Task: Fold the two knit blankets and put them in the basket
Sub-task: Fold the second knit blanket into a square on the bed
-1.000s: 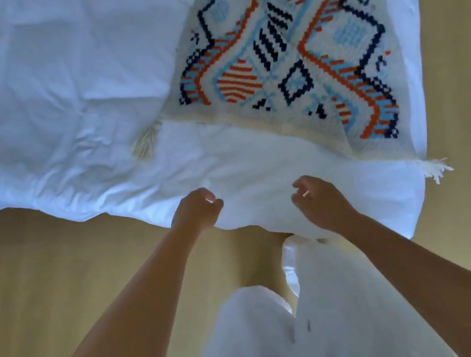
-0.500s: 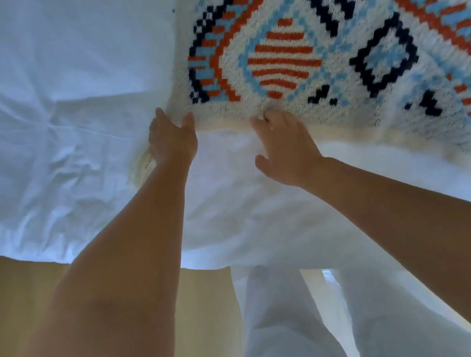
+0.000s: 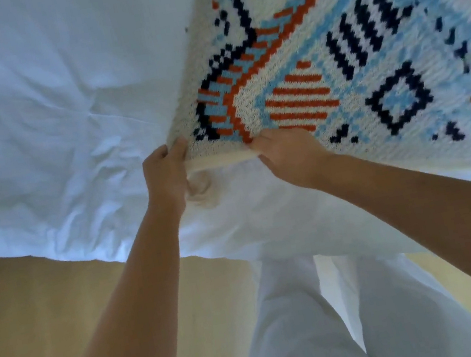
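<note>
Closest to the camera are the person's legs in white trousers, standing on a tan floor. Two bare arms reach up and away from the legs toward a bed. The left hand and the right hand are near each other, with a small gap between them. Both hold the near edge of the knit blanket. The left hand's fingers are curled and pinch the blanket right at its corner. The right hand's fingers are curled over the edge too, just beside a red line in the pattern. Between the two hands the cream edge is pulled into a tight little roll and is lifted a bit off the bed. Just under it, beside the left hand, is a soft cream lump; it is too blurry to tell what it is. The blanket lies spread out on the bed, going away to the right and up. It is cream with light blue patches, dark blue lines and squares, and red-orange stripes. Under it and to the left is a white bed sheet with many wrinkles. The sheet hangs over the side of the bed down toward the floor.
</note>
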The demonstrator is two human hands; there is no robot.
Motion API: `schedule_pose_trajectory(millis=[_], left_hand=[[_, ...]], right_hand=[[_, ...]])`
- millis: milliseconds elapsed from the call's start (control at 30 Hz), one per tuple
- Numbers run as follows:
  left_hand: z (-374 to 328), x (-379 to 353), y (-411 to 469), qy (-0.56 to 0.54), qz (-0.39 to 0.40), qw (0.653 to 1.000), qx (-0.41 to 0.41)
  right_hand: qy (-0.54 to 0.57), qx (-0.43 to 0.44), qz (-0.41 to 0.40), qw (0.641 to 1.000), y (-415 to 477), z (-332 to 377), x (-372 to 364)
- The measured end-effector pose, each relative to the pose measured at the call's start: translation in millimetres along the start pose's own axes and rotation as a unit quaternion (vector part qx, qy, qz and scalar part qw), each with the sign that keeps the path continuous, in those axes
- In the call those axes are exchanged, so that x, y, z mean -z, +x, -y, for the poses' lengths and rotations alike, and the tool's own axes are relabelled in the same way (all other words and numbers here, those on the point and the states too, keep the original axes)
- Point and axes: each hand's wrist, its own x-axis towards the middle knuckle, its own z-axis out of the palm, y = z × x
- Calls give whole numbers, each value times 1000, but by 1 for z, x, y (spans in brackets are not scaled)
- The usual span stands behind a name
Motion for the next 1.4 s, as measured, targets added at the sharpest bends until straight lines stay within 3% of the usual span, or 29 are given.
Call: schedule_pose_trajectory(millis=[133,333,433,500,633,733,800,933,1067,1133,1267,1400], left_hand=[[66,62,-26,156,-64,986,6],[82,50,-15,284,-96,954,-17],[65,28,-20,372,-68,918,-118],[54,3,-35,385,-38,891,-237],[45,-72,-79,409,149,817,-379],[40,-135,-119,432,272,756,-410],[36,-176,-139,462,312,724,-406],[20,-253,-170,513,310,694,-399],[20,-323,-197,583,258,661,-396],[23,-344,-206,607,211,670,-372],[27,-361,-219,548,161,748,-337],[56,-341,-252,536,160,740,-374]], right_hand=[[14,58,80,995,-21,61,-28],[33,-14,133,991,-11,70,-60],[87,-65,132,985,-27,49,-41],[110,-117,74,984,-51,27,-28],[80,-236,28,968,-118,-37,-8],[31,-322,29,946,-172,-89,7],[-17,-353,42,934,-204,-122,13],[-71,-372,41,924,-254,-191,19],[-138,-326,0,935,-284,-258,15],[-156,-303,6,940,-297,-279,14],[-81,-290,23,953,-323,-303,23],[-25,-232,-9,972,-363,-297,17]])
